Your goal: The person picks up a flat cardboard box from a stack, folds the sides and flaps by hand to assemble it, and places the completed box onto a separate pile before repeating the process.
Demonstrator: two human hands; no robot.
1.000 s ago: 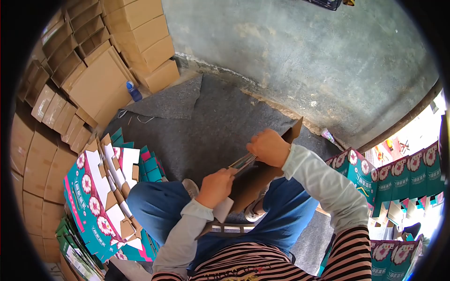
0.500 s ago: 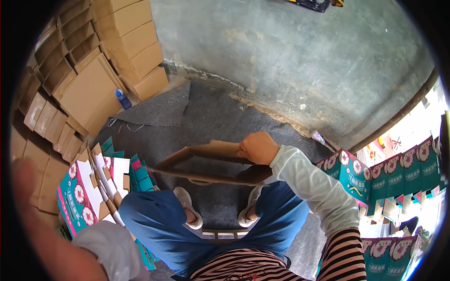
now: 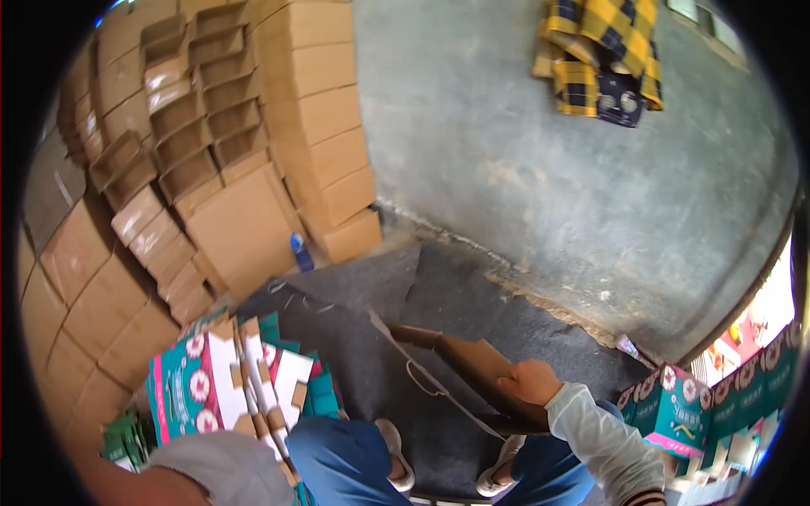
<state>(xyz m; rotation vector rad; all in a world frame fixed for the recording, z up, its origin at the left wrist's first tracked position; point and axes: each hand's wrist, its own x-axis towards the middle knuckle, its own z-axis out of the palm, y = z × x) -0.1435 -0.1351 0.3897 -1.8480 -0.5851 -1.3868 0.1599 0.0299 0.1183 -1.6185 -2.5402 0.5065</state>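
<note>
My right hand (image 3: 530, 381) grips the edge of a brown cardboard carton (image 3: 460, 361), which is partly opened and held low over the grey mat (image 3: 371, 337), in front of my knees. A thin wire-like loop hangs by the carton's near side. My left sleeve (image 3: 215, 471) reaches down and out to the lower left, and the left hand itself is out of sight past the frame edge. Beside that sleeve leans a stack of flat teal cartons with a flower print (image 3: 215, 381).
Brown cardboard boxes (image 3: 211, 152) are stacked high along the left and against the concrete wall. A blue bottle (image 3: 299, 251) stands at their foot. Assembled teal flower boxes (image 3: 675, 406) stand at the right. A yellow plaid cloth (image 3: 601, 52) hangs on the wall. My white shoes (image 3: 394, 455) rest on the mat.
My left hand let go of the carton and swung out to the left. The carton opened out and is held by my right hand alone. The view tilted upward.
</note>
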